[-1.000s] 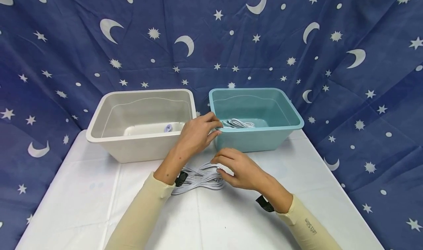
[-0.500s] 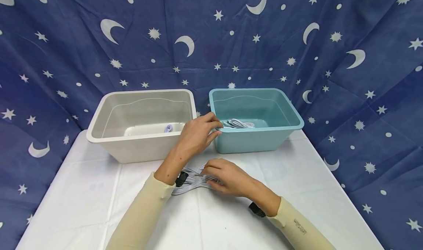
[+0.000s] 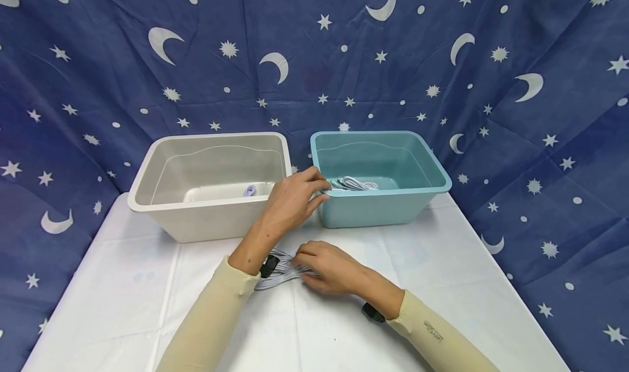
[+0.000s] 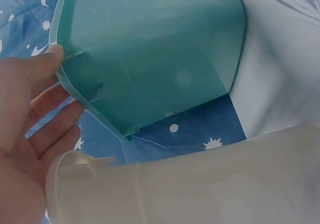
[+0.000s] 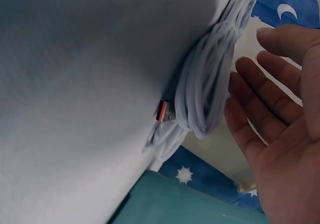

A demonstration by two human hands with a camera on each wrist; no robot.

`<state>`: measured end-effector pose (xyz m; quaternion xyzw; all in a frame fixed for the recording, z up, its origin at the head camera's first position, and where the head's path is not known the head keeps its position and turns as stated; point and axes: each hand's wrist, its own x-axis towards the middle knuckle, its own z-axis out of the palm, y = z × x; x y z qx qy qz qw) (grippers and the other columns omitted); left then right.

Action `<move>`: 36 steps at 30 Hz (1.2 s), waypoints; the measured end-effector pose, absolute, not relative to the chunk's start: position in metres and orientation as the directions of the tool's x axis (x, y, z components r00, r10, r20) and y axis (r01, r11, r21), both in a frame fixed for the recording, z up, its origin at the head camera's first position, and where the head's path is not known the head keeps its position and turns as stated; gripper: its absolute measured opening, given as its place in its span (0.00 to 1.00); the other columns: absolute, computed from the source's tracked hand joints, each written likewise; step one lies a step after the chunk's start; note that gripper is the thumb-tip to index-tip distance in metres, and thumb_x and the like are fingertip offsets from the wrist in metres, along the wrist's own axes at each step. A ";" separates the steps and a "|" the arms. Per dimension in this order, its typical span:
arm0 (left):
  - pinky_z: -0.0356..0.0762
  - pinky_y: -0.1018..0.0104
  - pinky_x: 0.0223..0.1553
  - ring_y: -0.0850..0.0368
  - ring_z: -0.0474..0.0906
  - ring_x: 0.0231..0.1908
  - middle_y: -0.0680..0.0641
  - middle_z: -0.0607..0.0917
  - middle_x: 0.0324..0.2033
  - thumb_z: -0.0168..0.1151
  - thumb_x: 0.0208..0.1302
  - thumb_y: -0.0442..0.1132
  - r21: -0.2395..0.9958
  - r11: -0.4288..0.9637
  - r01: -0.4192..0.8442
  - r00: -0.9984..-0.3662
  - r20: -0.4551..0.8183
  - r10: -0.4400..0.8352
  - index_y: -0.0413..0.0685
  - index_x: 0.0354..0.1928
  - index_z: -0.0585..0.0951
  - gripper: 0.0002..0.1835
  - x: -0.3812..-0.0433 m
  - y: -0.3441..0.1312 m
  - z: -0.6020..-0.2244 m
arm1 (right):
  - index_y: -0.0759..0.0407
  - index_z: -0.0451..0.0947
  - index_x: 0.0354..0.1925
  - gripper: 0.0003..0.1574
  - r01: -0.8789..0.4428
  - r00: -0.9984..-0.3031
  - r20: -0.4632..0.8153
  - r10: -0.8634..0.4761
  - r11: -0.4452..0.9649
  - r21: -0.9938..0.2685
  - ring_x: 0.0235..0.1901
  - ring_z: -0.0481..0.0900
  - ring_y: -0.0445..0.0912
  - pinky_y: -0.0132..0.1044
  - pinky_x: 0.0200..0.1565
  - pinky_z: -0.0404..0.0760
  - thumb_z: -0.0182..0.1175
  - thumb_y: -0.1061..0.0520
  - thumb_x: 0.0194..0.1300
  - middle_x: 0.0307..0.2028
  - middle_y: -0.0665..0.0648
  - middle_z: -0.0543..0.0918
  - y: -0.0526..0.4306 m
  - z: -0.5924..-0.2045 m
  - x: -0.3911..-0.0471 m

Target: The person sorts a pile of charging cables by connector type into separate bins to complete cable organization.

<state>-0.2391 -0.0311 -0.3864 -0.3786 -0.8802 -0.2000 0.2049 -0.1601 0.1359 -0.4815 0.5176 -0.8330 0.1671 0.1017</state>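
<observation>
My left hand (image 3: pixel 293 197) pinches the near-left corner rim of a teal bin (image 3: pixel 368 212); in the left wrist view the thumb (image 4: pixel 49 59) lies on that rim. Below it on the table lies a looped pale grey cable (image 3: pixel 281 277), bound at its middle and partly covered by both hands. My right hand (image 3: pixel 330 268) hovers right over the cable, fingers loosely bent. In the right wrist view the palm (image 5: pixel 292 159) faces the cable without gripping it. A small connector (image 5: pixel 164 111) with a red-orange edge shows beside the loops.
A beige bin (image 3: pixel 211 219) stands left of the teal one, with a small lilac cable coil (image 3: pixel 250 190) inside. Coiled white cables (image 3: pixel 356 184) lie in the teal bin. A blue curtain (image 3: pixel 314 44) with moons and stars hangs behind the white-covered table (image 3: pixel 123 306).
My right hand has moved left and slightly nearer to me, from the cable's right end to over its middle. The left hand has stayed on the teal rim.
</observation>
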 end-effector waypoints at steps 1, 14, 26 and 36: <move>0.83 0.60 0.41 0.56 0.85 0.43 0.55 0.83 0.49 0.71 0.72 0.47 0.197 0.632 0.749 -0.628 0.515 0.584 0.56 0.52 0.91 0.11 -0.239 -0.031 -0.386 | 0.55 0.85 0.51 0.17 -0.896 -0.443 0.339 -0.830 0.409 -0.172 0.48 0.81 0.45 0.39 0.56 0.80 0.73 0.59 0.64 0.47 0.49 0.83 0.135 -0.483 -0.161; 0.82 0.60 0.41 0.56 0.85 0.43 0.55 0.83 0.49 0.71 0.72 0.47 0.203 0.632 0.748 -0.632 0.511 0.583 0.57 0.53 0.91 0.11 -0.239 -0.030 -0.386 | 0.51 0.85 0.53 0.19 -0.871 -0.492 0.242 -0.837 0.476 -0.124 0.50 0.81 0.44 0.40 0.57 0.79 0.75 0.52 0.65 0.47 0.48 0.85 0.123 -0.491 -0.166; 0.82 0.59 0.43 0.55 0.85 0.45 0.55 0.83 0.49 0.71 0.73 0.47 0.209 0.626 0.751 -0.630 0.509 0.586 0.55 0.53 0.91 0.12 -0.240 -0.031 -0.386 | 0.51 0.86 0.50 0.18 -0.856 -0.516 0.191 -0.835 0.501 -0.126 0.48 0.81 0.45 0.40 0.56 0.79 0.75 0.54 0.61 0.44 0.48 0.86 0.118 -0.492 -0.168; 0.82 0.60 0.42 0.56 0.85 0.44 0.56 0.83 0.49 0.71 0.72 0.46 0.214 0.625 0.750 -0.632 0.512 0.582 0.57 0.53 0.91 0.11 -0.240 -0.032 -0.387 | 0.52 0.87 0.48 0.17 -0.866 -0.500 0.235 -0.833 0.483 -0.130 0.45 0.81 0.45 0.39 0.52 0.80 0.75 0.56 0.59 0.42 0.48 0.86 0.115 -0.491 -0.169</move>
